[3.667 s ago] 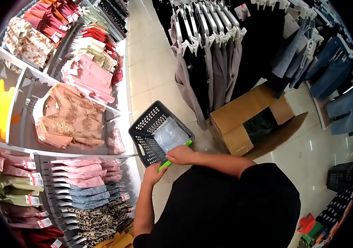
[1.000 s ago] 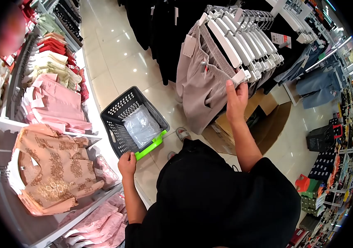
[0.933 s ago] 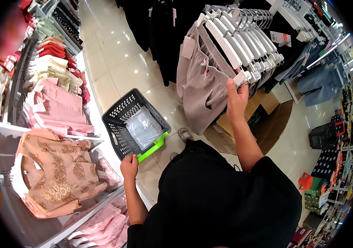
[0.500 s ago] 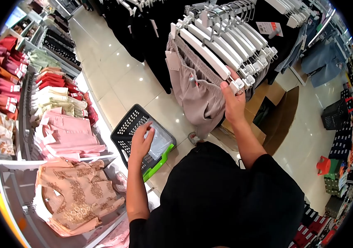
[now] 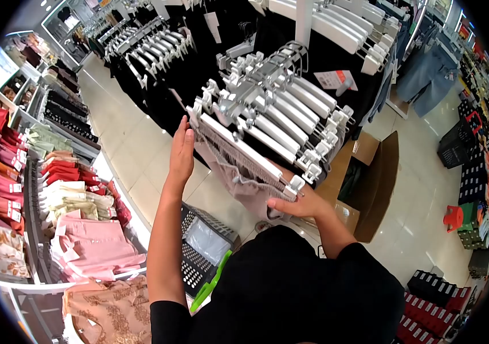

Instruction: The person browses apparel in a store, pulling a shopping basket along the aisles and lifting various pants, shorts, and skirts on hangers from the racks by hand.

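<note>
Grey-beige elastic-waist trousers point(image 5: 236, 178) hang from a white clip hanger point(image 5: 244, 150) at the front of a thick row of such hangers. My right hand point(image 5: 306, 202) grips the trousers at the hanger's right end, thumb in front and fingers hidden behind the cloth. At the left end, my left hand point(image 5: 181, 155) is raised with fingers stretched upward, beside the waistband's edge; whether it touches is hard to tell. Metal hooks point(image 5: 267, 77) of the row bunch together above. A red-and-white price tag point(image 5: 336, 79) shows behind the hangers.
Below my left forearm stands a dark perforated basket point(image 5: 194, 266) with a green handle point(image 5: 213, 284) and a clear plastic-wrapped item point(image 5: 207, 242). An open cardboard box point(image 5: 379, 195) is on the floor at right. Shelves of folded pink clothes point(image 5: 98, 246) line the left.
My left hand has risen from over the basket to the hangers' left end. The trousers and hangers now sit lower and closer in view, with my right hand still at their right end.
</note>
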The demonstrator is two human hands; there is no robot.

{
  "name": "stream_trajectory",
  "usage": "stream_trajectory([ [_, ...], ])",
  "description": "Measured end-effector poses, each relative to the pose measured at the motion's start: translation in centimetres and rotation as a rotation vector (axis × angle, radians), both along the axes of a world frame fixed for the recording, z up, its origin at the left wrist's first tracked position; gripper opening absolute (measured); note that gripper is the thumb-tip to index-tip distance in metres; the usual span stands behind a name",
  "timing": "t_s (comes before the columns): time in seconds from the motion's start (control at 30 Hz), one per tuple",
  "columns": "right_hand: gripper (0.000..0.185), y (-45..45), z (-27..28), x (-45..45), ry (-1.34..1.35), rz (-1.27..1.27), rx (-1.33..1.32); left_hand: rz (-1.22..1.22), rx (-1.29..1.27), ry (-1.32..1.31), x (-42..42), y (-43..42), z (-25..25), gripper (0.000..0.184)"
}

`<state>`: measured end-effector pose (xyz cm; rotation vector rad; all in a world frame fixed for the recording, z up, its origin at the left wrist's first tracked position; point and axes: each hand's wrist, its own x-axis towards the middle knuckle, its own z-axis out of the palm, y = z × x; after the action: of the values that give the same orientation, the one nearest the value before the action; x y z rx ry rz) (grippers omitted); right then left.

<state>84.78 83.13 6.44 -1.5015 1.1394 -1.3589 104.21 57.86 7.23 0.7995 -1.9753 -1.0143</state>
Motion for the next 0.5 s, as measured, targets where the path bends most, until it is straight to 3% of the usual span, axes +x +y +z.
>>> stream_trajectory([
  [0.1,0.079,-0.5,-0.1,-1.5,0.092,-0.022,-0.028,-0.069,0.173,0.122,-2.0,-1.3,-0.7,0.059],
  [0.17,0.077,-0.5,-0.1,-2.6,0.022,0.071,0.148,-0.128,0.278,0.15,-1.7,-2.6,-2.0,0.056],
  [0.3,0.074,-1.3,0.5,-4.1,0.074,0.095,0.15,-0.064,0.274,0.141,-1.3,-3.2,-3.0,0.04],
  [0.5,0.072,-3.2,-2.2,-4.3,-0.154,0.065,0.108,-0.056,0.331,0.177,1.0,-3.2,-2.9,0.036],
])
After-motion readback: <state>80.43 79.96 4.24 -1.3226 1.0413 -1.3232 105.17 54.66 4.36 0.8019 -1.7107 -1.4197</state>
